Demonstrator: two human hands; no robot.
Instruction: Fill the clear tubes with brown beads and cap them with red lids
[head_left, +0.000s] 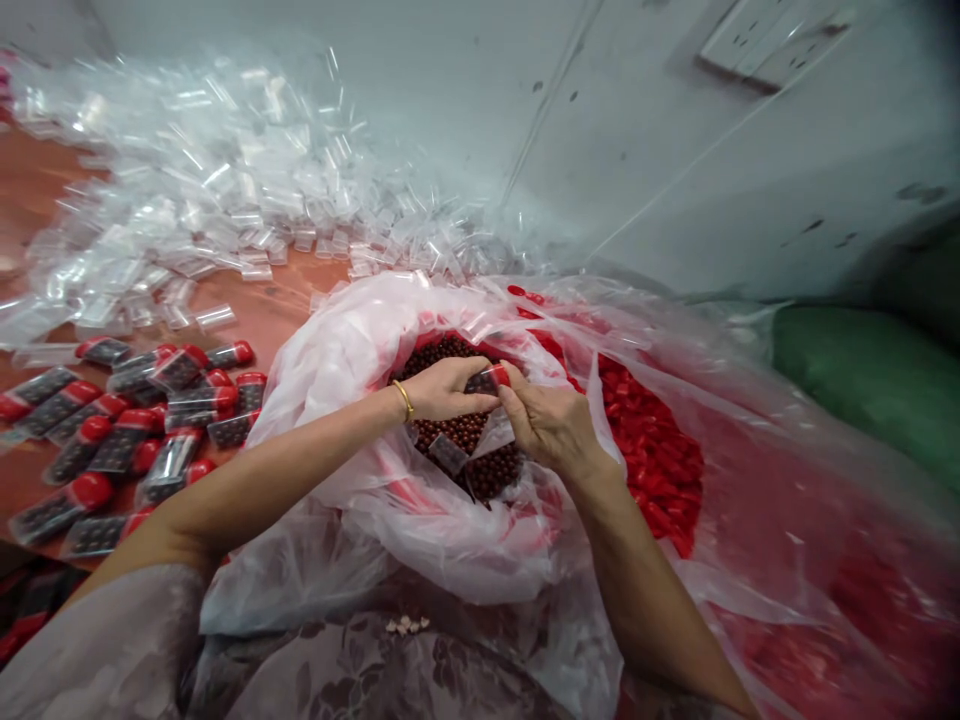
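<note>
One small tube (480, 381) of dark beads, red cap (499, 375) at its right end, held level between two hands. Left hand (442, 388): fingers closed around the tube's clear body; a gold bracelet (406, 400) at the wrist. Right hand (546, 412): thumb and fingers drawn in narrow, gripping at the cap. Directly below the fingers, brown beads (459, 432) in the open mouth of a white plastic bag (322, 375), with one clear container (448, 454) lying on them, just beneath the left fingers. To the right of the fingers, a heap of loose red caps (652, 450) under clear sheeting. Well left of the fingers, a pile of filled, red-capped tubes (124, 440) on an orange-brown table (281, 292). Beyond the fingers, toward the left, a large spread of clear tubes (247, 175) reaching the pale wall (637, 180). Far right of the fingers, something green (862, 380).
</note>
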